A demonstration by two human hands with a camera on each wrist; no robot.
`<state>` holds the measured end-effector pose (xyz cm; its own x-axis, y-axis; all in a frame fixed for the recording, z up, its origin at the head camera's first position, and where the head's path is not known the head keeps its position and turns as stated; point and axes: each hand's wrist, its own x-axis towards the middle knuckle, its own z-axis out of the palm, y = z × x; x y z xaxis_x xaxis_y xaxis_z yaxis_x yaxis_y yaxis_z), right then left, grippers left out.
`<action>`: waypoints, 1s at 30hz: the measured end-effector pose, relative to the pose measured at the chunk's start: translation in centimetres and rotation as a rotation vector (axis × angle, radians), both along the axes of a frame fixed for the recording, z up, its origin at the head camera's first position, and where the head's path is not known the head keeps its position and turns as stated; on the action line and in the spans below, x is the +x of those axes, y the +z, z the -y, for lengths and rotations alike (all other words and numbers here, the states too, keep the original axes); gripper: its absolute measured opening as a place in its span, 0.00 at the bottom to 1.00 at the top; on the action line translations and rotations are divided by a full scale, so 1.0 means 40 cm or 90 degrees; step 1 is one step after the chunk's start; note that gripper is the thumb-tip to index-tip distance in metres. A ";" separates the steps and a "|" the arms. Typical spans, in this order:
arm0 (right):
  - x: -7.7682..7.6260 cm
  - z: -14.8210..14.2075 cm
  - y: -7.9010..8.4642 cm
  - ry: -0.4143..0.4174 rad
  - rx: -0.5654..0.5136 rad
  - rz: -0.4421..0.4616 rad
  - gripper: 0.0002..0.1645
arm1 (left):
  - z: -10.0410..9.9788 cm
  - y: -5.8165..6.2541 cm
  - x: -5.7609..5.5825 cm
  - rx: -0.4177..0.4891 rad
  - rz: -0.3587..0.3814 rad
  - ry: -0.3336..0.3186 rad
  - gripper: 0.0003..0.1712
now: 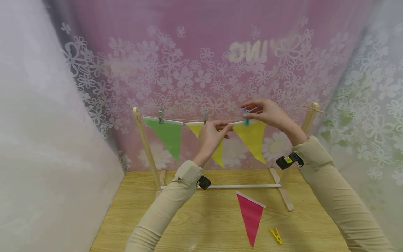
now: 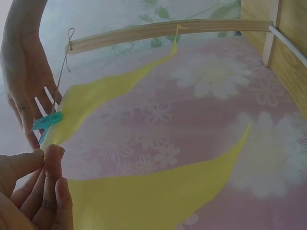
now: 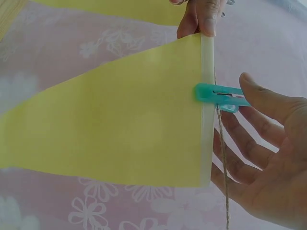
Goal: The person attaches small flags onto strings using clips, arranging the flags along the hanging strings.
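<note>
My left hand [image 1: 211, 137] pinches the upper left corner of a yellow pennant [image 1: 252, 138] at its white top band. Thumb and fingers of my right hand [image 1: 267, 112] are on the handles of a blue clothespin [image 3: 220, 96], whose tip sits over the band. The twine [image 3: 223, 158] runs beside the band, past the clothespin. Behind my left hand hangs another yellow pennant [image 2: 139, 201], partly hidden, under a grey clothespin [image 1: 206, 116]. Farther left, a green pennant [image 1: 168, 136] hangs from a second grey clothespin [image 1: 161, 115].
Wooden posts [image 1: 145, 147] hold up the twine, joined low down by a white rod [image 1: 242, 186]. On the wooden table [image 1: 195, 224] lie a pink-red pennant [image 1: 251, 217] and a yellow clothespin [image 1: 276, 236]. Flower-patterned curtains [image 1: 201, 77] enclose the back and sides.
</note>
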<state>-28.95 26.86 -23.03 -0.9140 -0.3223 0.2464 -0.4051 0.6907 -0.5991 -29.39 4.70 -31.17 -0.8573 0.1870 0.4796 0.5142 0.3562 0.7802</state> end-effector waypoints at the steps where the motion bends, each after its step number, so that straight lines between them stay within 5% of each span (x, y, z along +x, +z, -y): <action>1: 0.002 0.001 0.001 0.000 -0.004 0.000 0.26 | 0.001 -0.001 0.000 0.004 0.001 -0.002 0.16; 17: 0.001 -0.011 -0.012 -0.014 -0.047 -0.065 0.25 | 0.021 -0.011 -0.005 0.069 0.023 -0.009 0.12; 30: 0.010 -0.026 -0.025 -0.052 -0.090 -0.134 0.26 | 0.034 -0.018 0.009 0.095 -0.020 -0.018 0.15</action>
<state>-28.55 27.92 -24.02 -0.8591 -0.1988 0.4716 -0.4780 0.6409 -0.6006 -29.01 3.34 -31.89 -0.8369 0.1356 0.5303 0.5473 0.2225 0.8069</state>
